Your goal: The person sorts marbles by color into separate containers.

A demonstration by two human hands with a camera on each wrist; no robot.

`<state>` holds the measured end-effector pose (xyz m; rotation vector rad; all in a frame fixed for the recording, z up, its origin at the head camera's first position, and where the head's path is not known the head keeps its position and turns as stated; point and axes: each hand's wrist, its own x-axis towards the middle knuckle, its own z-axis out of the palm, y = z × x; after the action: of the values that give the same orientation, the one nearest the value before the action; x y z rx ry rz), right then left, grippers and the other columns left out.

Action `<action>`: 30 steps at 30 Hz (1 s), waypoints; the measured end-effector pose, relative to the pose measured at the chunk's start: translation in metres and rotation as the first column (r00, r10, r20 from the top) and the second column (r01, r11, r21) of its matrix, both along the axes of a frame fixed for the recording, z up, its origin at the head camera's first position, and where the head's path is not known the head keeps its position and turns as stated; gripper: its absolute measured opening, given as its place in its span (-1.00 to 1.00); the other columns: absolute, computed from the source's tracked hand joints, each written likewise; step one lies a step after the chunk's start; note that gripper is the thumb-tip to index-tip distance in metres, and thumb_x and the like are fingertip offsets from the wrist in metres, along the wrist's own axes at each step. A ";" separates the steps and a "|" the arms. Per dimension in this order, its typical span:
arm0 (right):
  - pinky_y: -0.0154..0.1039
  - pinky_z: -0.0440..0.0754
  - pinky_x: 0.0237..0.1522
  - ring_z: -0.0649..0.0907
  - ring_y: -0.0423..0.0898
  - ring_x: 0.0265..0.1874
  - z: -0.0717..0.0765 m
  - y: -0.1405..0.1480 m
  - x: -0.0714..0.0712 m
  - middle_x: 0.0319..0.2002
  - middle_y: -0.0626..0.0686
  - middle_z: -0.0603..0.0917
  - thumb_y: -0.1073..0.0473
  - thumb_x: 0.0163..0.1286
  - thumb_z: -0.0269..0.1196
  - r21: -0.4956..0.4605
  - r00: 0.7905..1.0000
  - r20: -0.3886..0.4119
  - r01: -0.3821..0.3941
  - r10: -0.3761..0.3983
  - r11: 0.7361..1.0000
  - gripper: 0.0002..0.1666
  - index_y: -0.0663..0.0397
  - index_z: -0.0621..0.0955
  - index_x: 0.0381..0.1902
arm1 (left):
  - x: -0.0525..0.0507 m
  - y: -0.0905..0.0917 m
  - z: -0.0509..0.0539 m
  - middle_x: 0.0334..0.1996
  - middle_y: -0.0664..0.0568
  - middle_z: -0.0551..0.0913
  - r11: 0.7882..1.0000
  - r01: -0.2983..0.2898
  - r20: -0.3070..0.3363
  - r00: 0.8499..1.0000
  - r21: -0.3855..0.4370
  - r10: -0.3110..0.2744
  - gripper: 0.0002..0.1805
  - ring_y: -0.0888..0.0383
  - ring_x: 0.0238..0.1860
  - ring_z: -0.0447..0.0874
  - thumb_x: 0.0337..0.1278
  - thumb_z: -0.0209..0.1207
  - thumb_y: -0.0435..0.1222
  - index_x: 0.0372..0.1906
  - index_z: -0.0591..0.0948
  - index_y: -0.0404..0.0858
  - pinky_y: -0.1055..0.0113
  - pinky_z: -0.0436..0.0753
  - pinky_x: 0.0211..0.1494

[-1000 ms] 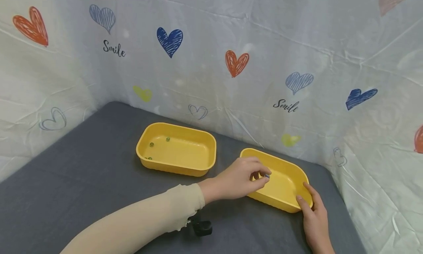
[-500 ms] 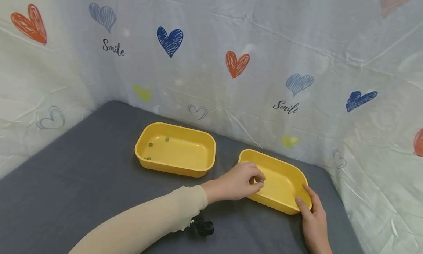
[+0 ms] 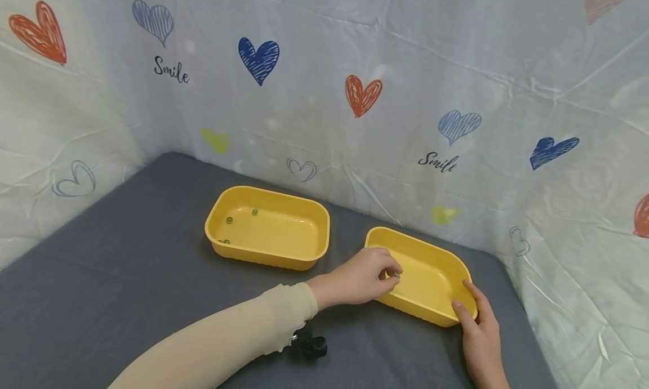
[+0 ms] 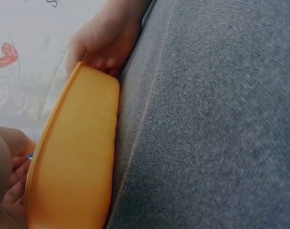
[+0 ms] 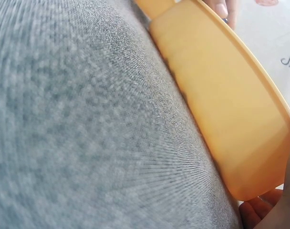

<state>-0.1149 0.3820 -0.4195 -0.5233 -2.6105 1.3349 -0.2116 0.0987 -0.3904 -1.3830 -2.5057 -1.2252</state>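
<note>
In the head view my left hand [image 3: 361, 276] reaches over the near left side of the right-hand yellow tray [image 3: 421, 312]. Between its thumb and fingertips it pinches a small blue marble [image 3: 397, 275], mostly covered by the fingers. The left wrist view shows a bit of the blue marble [image 4: 30, 156] just past the tray's rim. My right hand [image 3: 481, 332] grips the tray's right end, thumb at the near rim and fingers around the corner. Several small green marbles [image 3: 230, 220] lie toward the left side of the other yellow tray [image 3: 274, 260].
Both trays stand on a grey cloth-covered surface [image 3: 127, 276], the left one farther back. Behind them hangs a white curtain [image 3: 314, 51] printed with hearts. A black clamp-like piece [image 3: 311, 345] shows beneath my left sleeve.
My left hand, still pinching the marble, has shifted slightly left and down over the tray. The right hand keeps its grip on the tray's end. The view has shifted slightly.
</note>
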 end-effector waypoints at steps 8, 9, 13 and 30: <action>0.34 0.06 0.64 0.09 0.29 0.70 -0.001 0.000 0.000 0.75 0.27 0.05 -0.09 0.80 0.08 -0.005 1.000 -0.006 0.002 -0.002 1.000 -0.20 0.02 0.13 0.79 | 0.001 0.000 0.001 -0.05 0.03 0.77 0.999 -0.016 -0.002 1.000 -0.028 0.015 -0.75 0.29 -0.14 0.66 0.53 0.34 -0.35 0.17 0.80 -0.31 0.56 0.59 0.04; 0.34 0.06 0.64 0.10 0.29 0.70 -0.001 0.000 0.000 0.75 0.27 0.06 -0.09 0.80 0.08 -0.004 1.000 -0.007 0.001 -0.001 1.000 -0.20 0.02 0.13 0.79 | 0.001 0.000 0.002 -0.05 0.02 0.77 0.999 -0.016 0.000 1.000 -0.029 0.016 -0.75 0.29 -0.13 0.66 0.53 0.34 -0.35 0.17 0.80 -0.31 0.55 0.59 0.05; 0.34 0.05 0.64 0.09 0.29 0.70 -0.001 0.000 0.000 0.75 0.27 0.05 -0.09 0.80 0.08 -0.006 1.000 -0.010 -0.002 0.002 1.000 -0.19 0.03 0.12 0.79 | 0.001 -0.001 0.002 -0.04 0.02 0.77 0.999 -0.016 0.003 1.000 -0.031 0.016 -0.75 0.28 -0.11 0.68 0.53 0.34 -0.35 0.17 0.80 -0.31 0.55 0.60 0.06; 0.34 0.03 0.65 0.08 0.29 0.71 -0.001 0.000 0.000 0.76 0.26 0.05 -0.10 0.79 0.08 -0.011 1.000 -0.007 0.000 0.000 1.000 -0.19 0.03 0.13 0.79 | 0.001 -0.008 0.006 -0.10 0.06 0.77 0.997 0.004 0.064 0.998 0.073 -0.008 -0.73 0.32 -0.17 0.64 0.53 0.35 -0.34 0.19 0.78 -0.30 0.56 0.60 -0.04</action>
<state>-0.1152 0.3819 -0.4201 -0.5187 -2.5989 1.3499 -0.2104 0.0907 -0.3846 -1.3574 -2.4720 -1.3691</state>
